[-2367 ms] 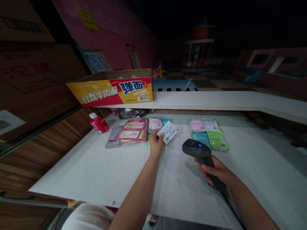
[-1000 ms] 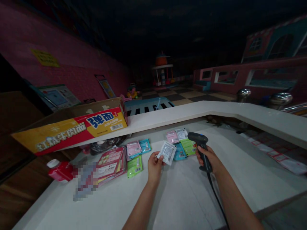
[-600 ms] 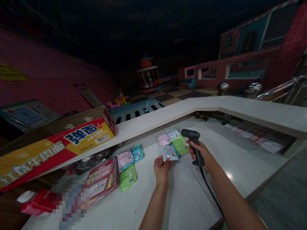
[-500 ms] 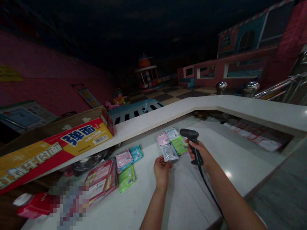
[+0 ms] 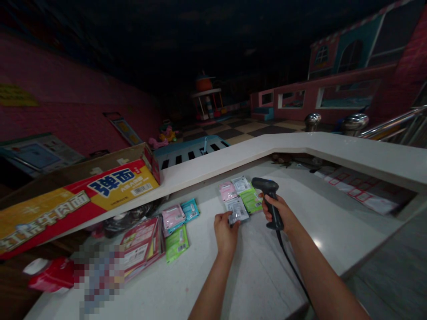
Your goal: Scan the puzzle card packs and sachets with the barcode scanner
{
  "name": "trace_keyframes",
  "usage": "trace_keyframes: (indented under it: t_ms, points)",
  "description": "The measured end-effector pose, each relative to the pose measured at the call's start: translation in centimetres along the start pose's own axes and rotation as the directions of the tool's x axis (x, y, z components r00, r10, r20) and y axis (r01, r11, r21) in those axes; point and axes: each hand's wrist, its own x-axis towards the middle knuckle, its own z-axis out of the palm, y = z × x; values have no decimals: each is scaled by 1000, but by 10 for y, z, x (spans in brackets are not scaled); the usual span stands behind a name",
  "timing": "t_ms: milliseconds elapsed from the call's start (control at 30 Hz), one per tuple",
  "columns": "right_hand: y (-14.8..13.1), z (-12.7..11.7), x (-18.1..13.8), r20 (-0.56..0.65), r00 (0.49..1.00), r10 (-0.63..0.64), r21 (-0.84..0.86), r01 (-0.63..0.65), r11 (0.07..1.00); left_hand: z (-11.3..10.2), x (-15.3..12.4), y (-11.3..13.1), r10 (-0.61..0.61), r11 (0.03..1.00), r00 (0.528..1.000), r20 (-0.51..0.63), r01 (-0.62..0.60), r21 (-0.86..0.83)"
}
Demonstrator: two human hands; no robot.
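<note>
My right hand is wrapped around the handle of a black barcode scanner, whose head points left over the packets. With thumb and fingers, my left hand pinches the near left corner of a silver-white packet. That packet lies on the counter in a small group. Around it are a pink packet, another whitish packet and a green packet, partly behind the scanner. The scanner's cable runs down past my right forearm.
To the left lie pink packets, blue packets and a green packet. Beside them is a stack of red packages. A noodle carton stands on the raised ledge. A red bottle sits at far left.
My left fingers have moved slightly up onto the silver-white packet's corner. My right hand keeps the scanner in nearly the same place. The camera view has shifted a little.
</note>
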Motion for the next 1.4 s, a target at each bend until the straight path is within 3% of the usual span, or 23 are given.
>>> trace_keyframes:
  t_ms: [367, 700, 833, 1000, 1133, 1267, 1400]
  points:
    - [-9, 9, -8, 0, 1000, 11, 9, -11, 1000, -11, -4, -4, 41, 999, 999, 20, -41, -4]
    - [-2, 5, -11, 71, 997, 33, -3, -33, 999, -59, -22, -22, 63, 985, 997, -33, -56, 164]
    - [2, 8, -15, 97, 994, 57, -43, -53, 998, -90, -29, -32, 21, 929, 997, -76, 9, 371]
    - [9, 16, -18, 142, 986, 87, -83, -76, 994, -119, -43, -43, -70, 727, 984, -161, 161, 668]
    - [17, 22, -23, 195, 968, 158, -130, -135, 982, -122, -55, -53, -185, 704, 975, -124, 220, 675]
    - [30, 29, -31, 256, 936, 241, -211, -189, 959, -123, -61, -57, -135, 782, 987, -81, 157, 603]
    - [40, 34, -37, 283, 907, 311, -302, -223, 927, -125, -63, -53, -157, 700, 962, -222, 266, 663]
